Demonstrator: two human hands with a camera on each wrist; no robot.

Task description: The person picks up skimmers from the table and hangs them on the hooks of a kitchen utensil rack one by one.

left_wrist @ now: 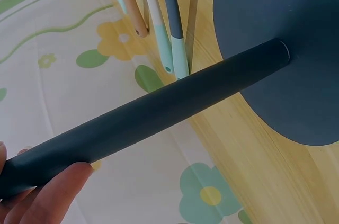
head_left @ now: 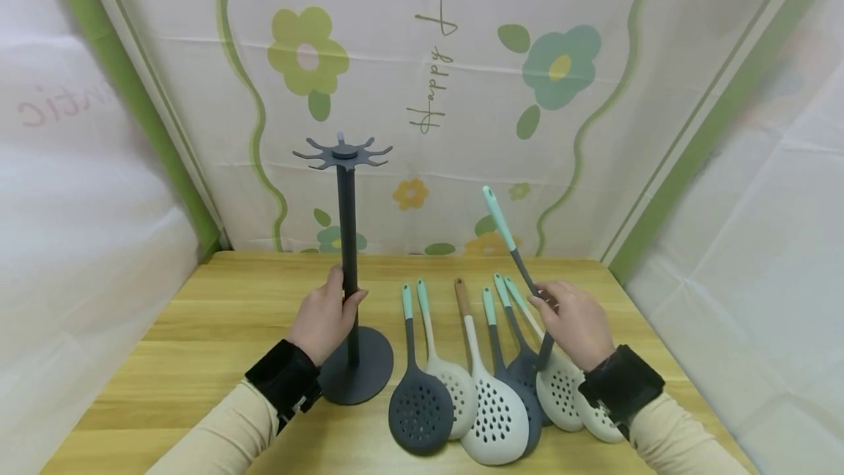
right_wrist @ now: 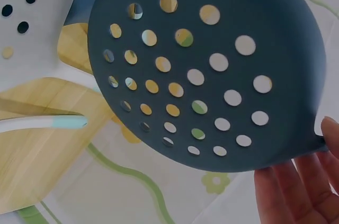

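A: Grip status?
B: I see left hand (head_left: 323,321) grasping black stand (head_left: 347,218), person's 11 o'clock. Right hand (head_left: 579,322) grasping dark skimmer (head_left: 502,224), 1 o'clock.
A: Other skimmers (head_left: 516,424)?
B: On table (head_left: 171,380), 12 to 1.

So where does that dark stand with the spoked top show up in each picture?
Head: the dark stand is left of centre, gripped by the left hand.
Left wrist: its pole slants up from the lower left to the round base at upper right.
Right wrist: not in it.
Shared landmark: the flowered cloth, in all three.
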